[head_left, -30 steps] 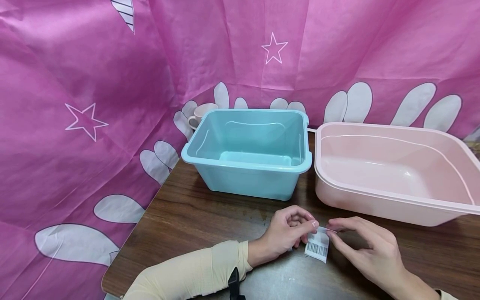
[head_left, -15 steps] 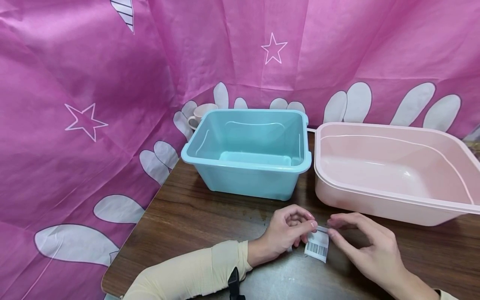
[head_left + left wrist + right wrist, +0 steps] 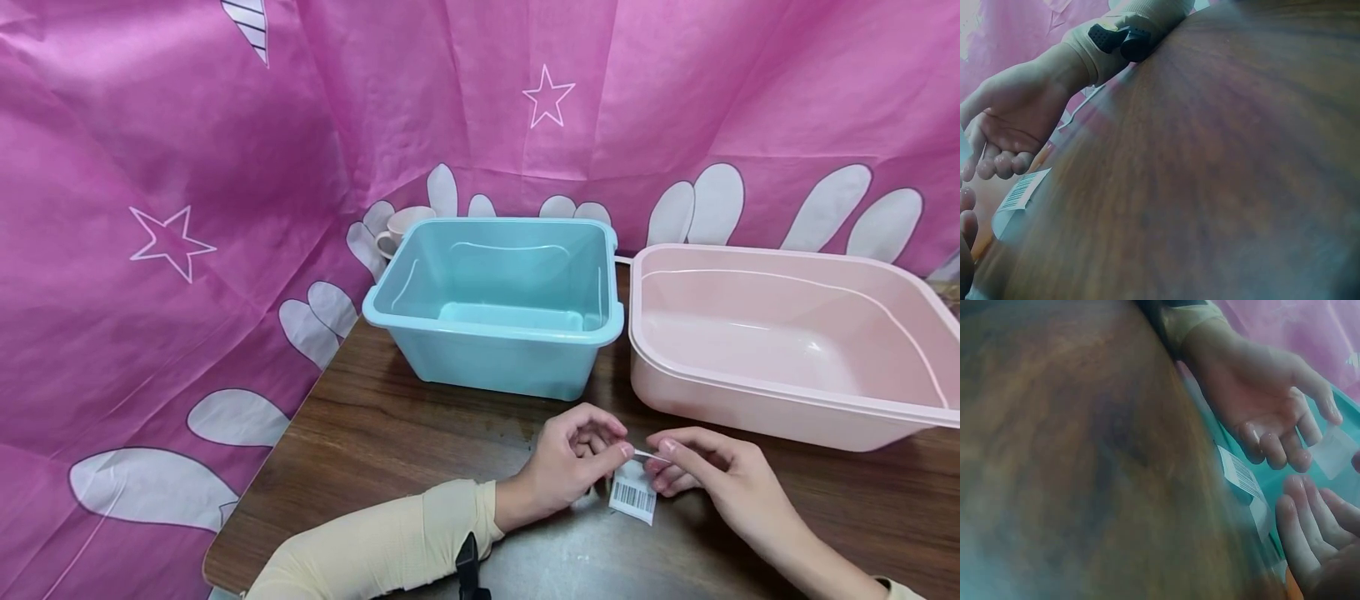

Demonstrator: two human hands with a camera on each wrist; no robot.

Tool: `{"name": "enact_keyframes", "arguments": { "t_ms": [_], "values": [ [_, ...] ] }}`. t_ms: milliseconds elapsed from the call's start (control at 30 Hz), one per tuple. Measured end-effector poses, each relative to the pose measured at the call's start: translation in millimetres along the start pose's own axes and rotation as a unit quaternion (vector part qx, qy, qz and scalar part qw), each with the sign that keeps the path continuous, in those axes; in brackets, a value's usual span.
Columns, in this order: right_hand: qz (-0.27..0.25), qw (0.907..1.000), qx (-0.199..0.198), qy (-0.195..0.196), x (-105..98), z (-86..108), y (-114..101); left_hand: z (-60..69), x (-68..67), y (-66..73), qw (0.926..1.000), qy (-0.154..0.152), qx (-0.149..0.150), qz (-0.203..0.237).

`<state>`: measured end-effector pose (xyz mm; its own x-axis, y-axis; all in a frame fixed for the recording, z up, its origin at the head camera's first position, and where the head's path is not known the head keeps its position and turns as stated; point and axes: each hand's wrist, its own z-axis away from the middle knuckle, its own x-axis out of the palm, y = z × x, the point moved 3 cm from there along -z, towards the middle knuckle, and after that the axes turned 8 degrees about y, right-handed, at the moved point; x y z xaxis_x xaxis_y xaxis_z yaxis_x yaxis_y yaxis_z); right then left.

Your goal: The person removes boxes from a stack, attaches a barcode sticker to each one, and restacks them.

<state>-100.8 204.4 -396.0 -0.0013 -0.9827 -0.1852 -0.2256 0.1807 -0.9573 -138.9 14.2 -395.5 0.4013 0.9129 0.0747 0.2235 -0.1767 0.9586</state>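
Between the two hands stretches a small thin whitish piece [image 3: 1334, 452], flat and squarish in the right wrist view and almost edge-on in the head view. My left hand [image 3: 564, 460] pinches one side of it between thumb and finger. The other side is pinched by my right hand [image 3: 723, 475], its remaining fingers curled beneath. Just below the hands, a white barcode label [image 3: 632, 497] lies on the table, its upper part close to the fingers. The left wrist view also shows this barcode label [image 3: 1019, 192] with a bent, paler part.
A light blue plastic bin [image 3: 495, 358] stands behind the hands. To its right is a larger pale pink basin [image 3: 765, 412]. Behind the blue bin's left corner sits a light-coloured mug [image 3: 408, 220]. The brown wooden table [image 3: 360, 442] ends at the left beside a pink curtain [image 3: 150, 333].
My right hand has moved slightly left and turned, its thumb now on the whitish piece with the fingers curled under. My left hand has barely moved, and the barcode label stays put.
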Motion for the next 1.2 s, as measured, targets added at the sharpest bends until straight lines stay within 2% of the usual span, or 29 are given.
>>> {"name": "enact_keyframes", "arguments": {
  "t_ms": [133, 300, 500, 767, 1000, 1200],
  "values": [
    [-0.034, 0.9986, 0.035, -0.020, -2.5, -0.2, 2.1, 0.1, -1.1, 0.5, 0.9994, -0.009, 0.028, -0.015],
    [-0.062, 0.9950, 0.077, -0.015, -6.7, -0.3, 3.5, 0.4, -2.0, -0.4, 0.9979, -0.015, 0.058, -0.026],
    [-0.107, 0.9902, 0.088, -0.020, -8.6, -0.9, 5.6, 0.3, -2.0, 0.3, 0.9968, -0.014, 0.072, -0.031],
    [-0.106, 0.9895, 0.098, -0.008, -10.9, -0.4, 10.0, 0.5, -1.7, 0.0, 0.9972, -0.017, 0.067, -0.029],
    [-0.114, 0.9906, 0.075, 0.003, -10.8, -1.0, 8.9, 1.1, -1.3, 0.4, 0.9985, -0.017, 0.046, -0.024],
    [-0.096, 0.9938, 0.053, 0.017, -11.3, -1.3, 5.7, 0.9, -1.6, 0.7, 0.9991, -0.017, 0.034, -0.018]
  ]
}}
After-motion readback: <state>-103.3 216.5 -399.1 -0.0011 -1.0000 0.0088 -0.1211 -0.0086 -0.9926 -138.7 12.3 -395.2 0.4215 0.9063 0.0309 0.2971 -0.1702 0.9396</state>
